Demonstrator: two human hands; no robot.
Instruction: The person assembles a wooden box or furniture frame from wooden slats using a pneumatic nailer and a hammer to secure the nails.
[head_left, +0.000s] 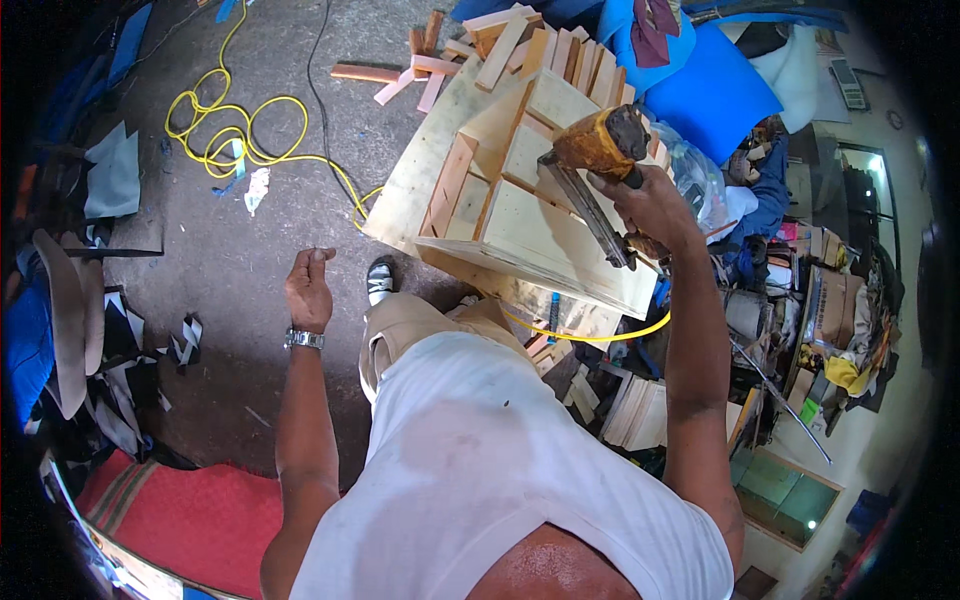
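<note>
My right hand (652, 208) is wrapped round the handle of a worn, orange-brown nail gun (592, 143). Its long dark magazine slants down over a pale wooden box frame (545, 262) with inner dividers. A reddish wooden strip (452, 186) leans along the frame's left side. Under the frame lies a broad plywood sheet (408, 205). Away to the left, over the floor, my left hand (310, 288) has its fingers curled in and thumb close to them; whatever they may hold is hidden. A metal-band watch (304, 339) circles that wrist.
Loose wood strips (432, 68) are heaped beyond the frame. A yellow hose (252, 150) coils on the floor at far left, and another stretch (600, 338) loops under the frame. Cluttered shelves (820, 300) stand at right; a red cloth (190, 520) lies at lower left.
</note>
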